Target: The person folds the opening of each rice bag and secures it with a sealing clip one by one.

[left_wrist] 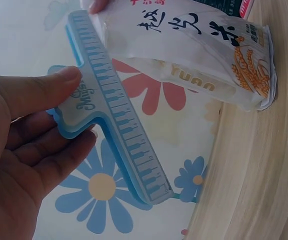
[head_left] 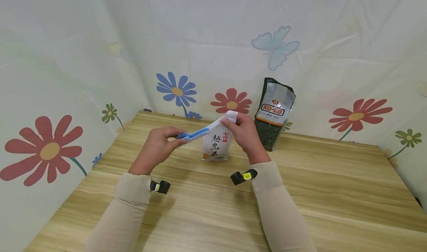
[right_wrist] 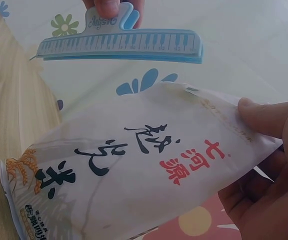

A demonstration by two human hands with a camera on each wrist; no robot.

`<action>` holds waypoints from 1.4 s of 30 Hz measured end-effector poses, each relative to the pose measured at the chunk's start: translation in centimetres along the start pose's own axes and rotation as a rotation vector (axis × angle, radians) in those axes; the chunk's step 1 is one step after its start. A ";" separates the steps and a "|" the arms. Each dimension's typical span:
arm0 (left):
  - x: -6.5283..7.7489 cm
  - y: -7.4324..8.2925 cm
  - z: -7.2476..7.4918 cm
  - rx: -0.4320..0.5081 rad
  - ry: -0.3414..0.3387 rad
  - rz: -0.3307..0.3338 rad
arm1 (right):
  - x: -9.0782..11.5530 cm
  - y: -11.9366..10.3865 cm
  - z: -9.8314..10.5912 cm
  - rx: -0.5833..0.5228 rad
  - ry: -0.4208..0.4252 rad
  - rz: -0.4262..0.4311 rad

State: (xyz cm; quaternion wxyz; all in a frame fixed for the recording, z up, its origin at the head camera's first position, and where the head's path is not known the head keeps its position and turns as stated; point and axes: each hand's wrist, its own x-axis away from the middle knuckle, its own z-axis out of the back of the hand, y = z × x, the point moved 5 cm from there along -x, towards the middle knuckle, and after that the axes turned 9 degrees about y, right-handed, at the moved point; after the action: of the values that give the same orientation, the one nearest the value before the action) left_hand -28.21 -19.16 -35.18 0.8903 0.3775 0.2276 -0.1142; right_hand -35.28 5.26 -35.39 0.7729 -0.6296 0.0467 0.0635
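Between thumb and fingers, my left hand (head_left: pixel 157 146) pinches the handle of a light-blue bag clip (left_wrist: pixel 121 117) with a piano-key pattern. The clip's long bar slants beside the top of a white rice bag (head_left: pixel 213 147) printed with black and red characters. A gap shows between clip (right_wrist: pixel 121 46) and bag in the right wrist view. My right hand (head_left: pixel 247 136) holds the bag's top corner, thumb on the printed face and fingers behind. In the head view the bag stands on the table, its top leaning right; its far side is hidden.
Behind and to the right, a dark green and silver KO-KO bag (head_left: pixel 271 115) stands against the flower-printed cloth (head_left: pixel 207 59). The wood-grain table (head_left: pixel 207 215) extends in front and to both sides. The cloth rises along the table's back and left edges.
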 end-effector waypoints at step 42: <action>0.0 -1.8 -0.9 0.172 -0.030 0.160 | -0.2 0.1 -0.6 -0.078 -0.092 0.031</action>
State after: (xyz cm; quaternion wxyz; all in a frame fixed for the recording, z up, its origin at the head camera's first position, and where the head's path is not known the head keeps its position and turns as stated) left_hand -29.18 -19.73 -36.78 0.8643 0.4676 0.1727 -0.0673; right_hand -35.45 4.67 -35.62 0.7478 -0.6551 0.0185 0.1062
